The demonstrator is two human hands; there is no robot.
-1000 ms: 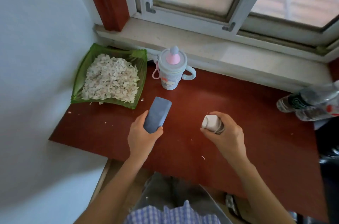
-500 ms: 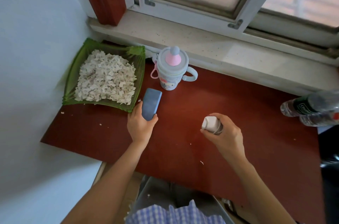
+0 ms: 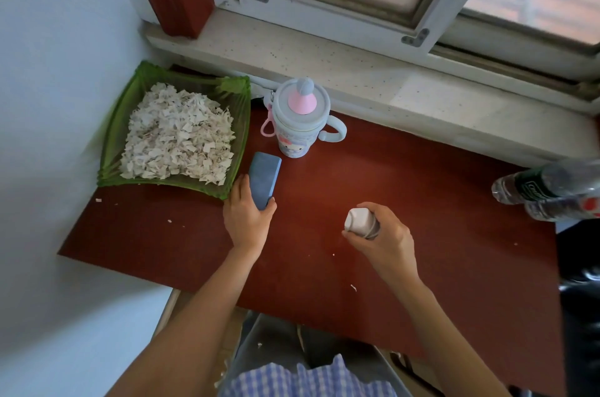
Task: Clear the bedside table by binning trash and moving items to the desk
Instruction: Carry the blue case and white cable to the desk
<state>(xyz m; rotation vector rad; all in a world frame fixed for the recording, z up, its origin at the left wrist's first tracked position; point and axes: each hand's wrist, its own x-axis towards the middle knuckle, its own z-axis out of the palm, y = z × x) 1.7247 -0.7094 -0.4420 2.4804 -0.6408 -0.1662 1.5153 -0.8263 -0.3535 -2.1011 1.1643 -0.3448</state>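
Hands both carry things over the red worktop [image 3: 422,201] — our left hand [image 3: 248,221] grips a blue case [image 3: 264,179] just beside the green tray [image 3: 242,149] of paper shreds, our right hand [image 3: 386,237] wraps a small white bottle [image 3: 358,221]. We judge the case is being set down: lower it flat, clear of the sippy cup [image 3: 297,123], then loosen the grip — no sliding into the tray.

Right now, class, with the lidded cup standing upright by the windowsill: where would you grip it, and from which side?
Grip the lidded cup by its loop handle, coming from its right. The handle juts out that way over bare table, while the green tray and blue case crowd its left and front.
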